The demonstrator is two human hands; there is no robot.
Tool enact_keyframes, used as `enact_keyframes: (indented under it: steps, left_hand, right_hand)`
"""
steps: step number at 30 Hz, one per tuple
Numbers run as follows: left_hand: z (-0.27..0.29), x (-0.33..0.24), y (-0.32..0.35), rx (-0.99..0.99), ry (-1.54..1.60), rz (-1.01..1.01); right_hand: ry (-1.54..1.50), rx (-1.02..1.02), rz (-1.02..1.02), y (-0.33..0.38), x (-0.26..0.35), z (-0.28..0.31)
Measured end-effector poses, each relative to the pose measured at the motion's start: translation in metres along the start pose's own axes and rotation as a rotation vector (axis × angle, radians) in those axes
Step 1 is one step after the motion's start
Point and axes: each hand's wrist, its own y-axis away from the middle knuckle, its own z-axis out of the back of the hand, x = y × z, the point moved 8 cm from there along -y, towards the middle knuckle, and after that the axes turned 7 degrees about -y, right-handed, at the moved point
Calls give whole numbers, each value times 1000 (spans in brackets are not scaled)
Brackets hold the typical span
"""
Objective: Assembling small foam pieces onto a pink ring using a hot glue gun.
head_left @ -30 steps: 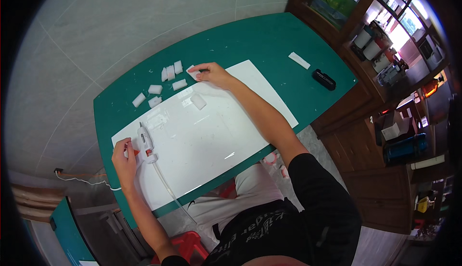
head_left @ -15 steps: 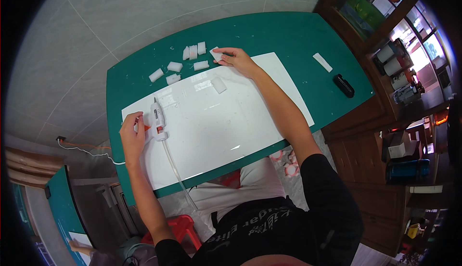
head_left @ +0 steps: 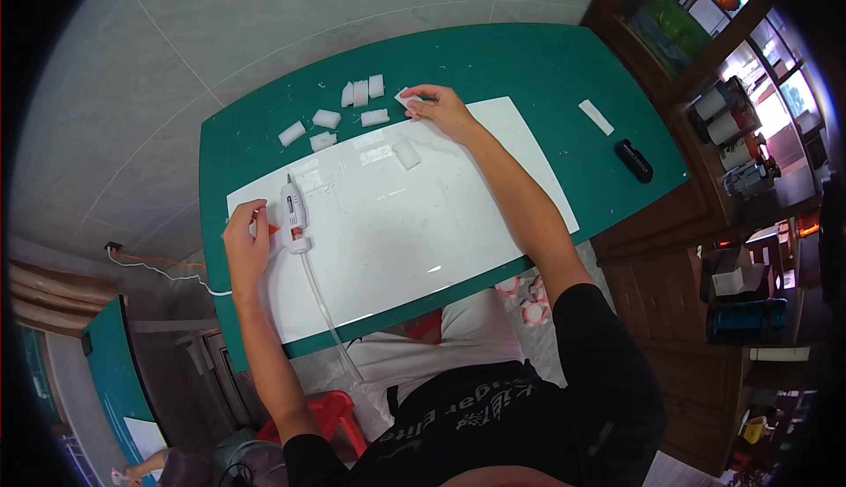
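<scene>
A white hot glue gun [head_left: 294, 209] with an orange trigger is over the left part of a white board [head_left: 370, 249], nozzle toward the far side. A long clear glue stick [head_left: 319, 297] runs out of its back end. My left hand [head_left: 247, 238] is curled around its handle, which is mostly hidden. At the board's far edge, my right hand [head_left: 442, 111] pinches a small white foam block [head_left: 406, 99] between thumb and fingers. Another foam block [head_left: 406, 154] lies on the board, nearer to me. Several more foam blocks [head_left: 360, 93] lie on the green table beyond it.
The green table [head_left: 493, 59] extends around the board. A white strip [head_left: 596, 118] and a black oblong object [head_left: 633, 162] lie at its right. A wooden cabinet [head_left: 652, 302] stands to the right, a red stool [head_left: 339, 416] below left. At lower left, another person's hand [head_left: 145, 467] shows.
The whole view has shifted slightly. Both hands keep their hold and have barely moved relative to the board. The other person's hand at lower left has moved down.
</scene>
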Motion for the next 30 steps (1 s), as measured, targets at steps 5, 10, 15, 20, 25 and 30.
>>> enact_keyframes:
  steps: [5,10,15,20,25,30]
  left_hand:
    - [-1,-9,-4,-20,24,-46]
    - [3,-5,1,-34,22,-50]
    - [2,-6,0,-18,16,1]
    - [10,-3,5,-45,51,-43]
    - [-1,-9,0,42,120,-83]
    - [2,2,-1,137,158,7]
  right_hand:
    - [65,-20,-73,3,3,5]
    - [-41,11,-62,2,-1,-3]
    - [-56,15,-63,1,-1,0]
    - [211,66,11,3,10,-19]
    - [383,160,-6,24,37,-55]
    - [747,344,83,75,33,-116]
